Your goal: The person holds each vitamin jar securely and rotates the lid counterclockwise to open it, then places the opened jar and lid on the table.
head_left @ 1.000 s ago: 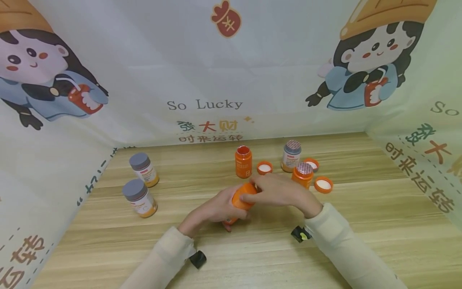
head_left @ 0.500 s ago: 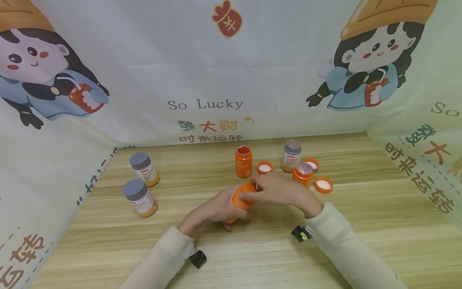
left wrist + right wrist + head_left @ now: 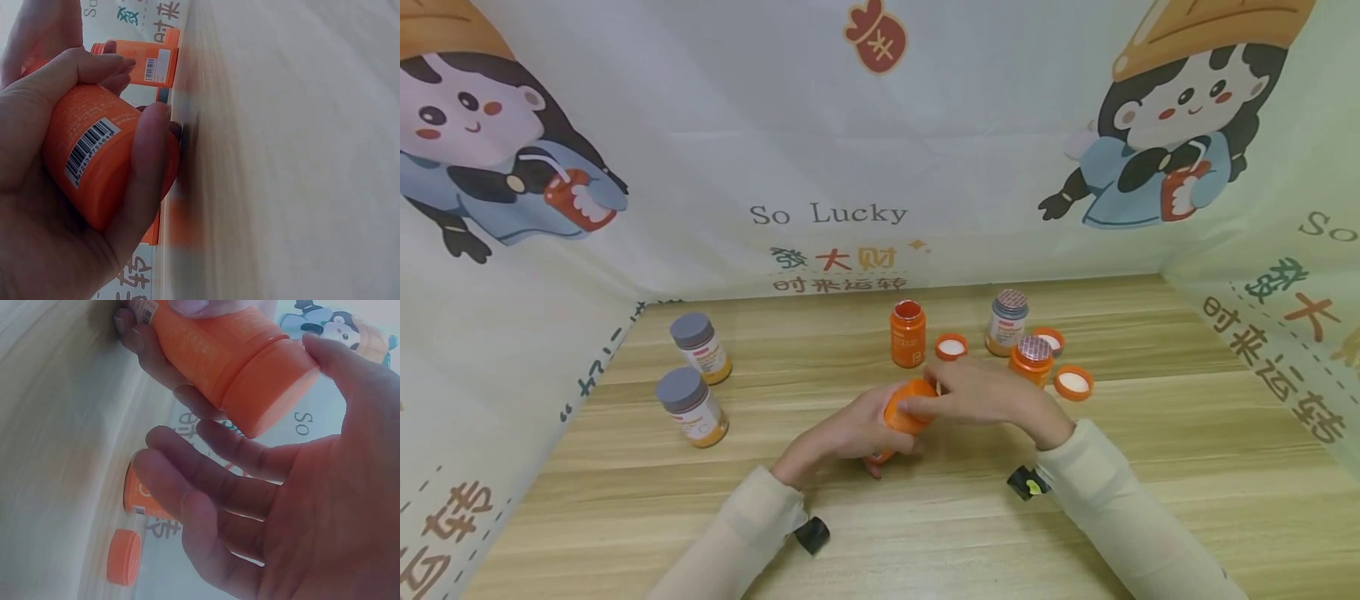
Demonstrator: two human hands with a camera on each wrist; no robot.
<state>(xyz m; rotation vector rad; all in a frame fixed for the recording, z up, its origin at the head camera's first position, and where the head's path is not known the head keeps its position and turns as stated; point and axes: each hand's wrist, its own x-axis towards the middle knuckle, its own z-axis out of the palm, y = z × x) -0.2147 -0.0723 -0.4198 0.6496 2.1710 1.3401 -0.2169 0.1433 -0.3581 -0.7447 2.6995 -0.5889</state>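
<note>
My left hand [image 3: 865, 425] grips an orange plastic bottle [image 3: 87, 144] round its body. In the head view the bottle leans, its capped end up and to the right. The bottle's orange cap [image 3: 272, 387] lies between thumb and index finger of my right hand [image 3: 981, 396]. In the right wrist view the thumb tip touches the cap's edge. The index fingertip is close to its opposite side, and the other fingers are loosely bent below it. Whether the index finger presses on the cap is hard to see.
Behind the hands stands an uncapped orange bottle [image 3: 907, 335]. Farther right are a grey foil-sealed bottle [image 3: 1006, 325], an orange foil-sealed bottle [image 3: 1032, 358] and loose caps, among them an orange cap [image 3: 1073, 383]. Two grey-lidded bottles [image 3: 700, 348] stand left. Printed cloth [image 3: 700, 167] walls the wooden table [image 3: 925, 533].
Both hands keep nearly the same place on the bottle and cap. The head view has shifted slightly.
</note>
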